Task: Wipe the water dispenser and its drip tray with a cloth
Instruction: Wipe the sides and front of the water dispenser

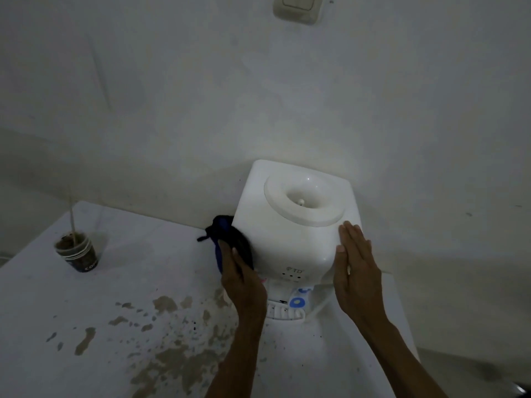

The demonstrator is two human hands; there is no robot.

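A white tabletop water dispenser [290, 225] stands against the wall, its round bottle socket open on top. My left hand [241, 280] holds a dark blue cloth [230, 239] pressed against the dispenser's left side. My right hand [355, 265] lies flat with straight fingers on the dispenser's right front corner. Below the front panel, between my wrists, the white slotted drip tray [284, 311] shows, with blue tap levers [298, 300] above it.
The white table [86, 326] has brown worn patches near its front. A paper cup [77, 252] with a stick in it stands at the back left. A wall switch [297, 8] is high above. The table's right edge runs just beside the dispenser.
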